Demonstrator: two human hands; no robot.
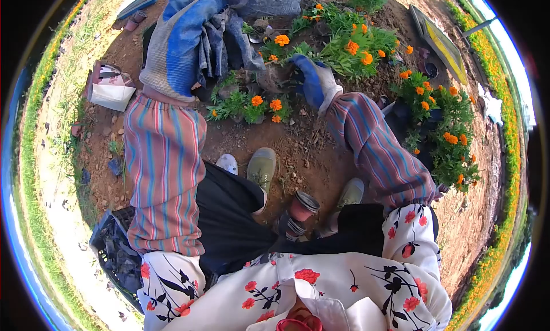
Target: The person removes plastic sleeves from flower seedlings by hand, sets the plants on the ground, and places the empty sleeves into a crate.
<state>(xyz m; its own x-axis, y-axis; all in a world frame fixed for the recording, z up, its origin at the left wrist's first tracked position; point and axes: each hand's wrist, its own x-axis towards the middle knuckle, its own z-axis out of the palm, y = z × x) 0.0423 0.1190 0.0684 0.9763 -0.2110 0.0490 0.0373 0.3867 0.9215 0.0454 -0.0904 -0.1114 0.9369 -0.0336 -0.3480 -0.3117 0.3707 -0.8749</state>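
Observation:
My left hand (175,53), in a blue and grey glove, reaches forward at the upper left. Its fingers are closed on limp dark plastic (226,41), which hangs beside the palm and partly hides them. In front of me my right hand (315,83), in a blue and white glove, is low over the soil. Its fingers curl against a brown soil clump (275,79); the fingertips are partly hidden. Orange marigolds (249,106) lie between the hands on the near side, and a larger group of marigolds (355,47) is just beyond the right hand.
More marigolds (444,130) stand to the right. A pot (303,206) lies between my shoes (262,169). At the left are a white bag (113,90) and a black crate (114,248). A yellow-edged tray (438,44) is at the upper right.

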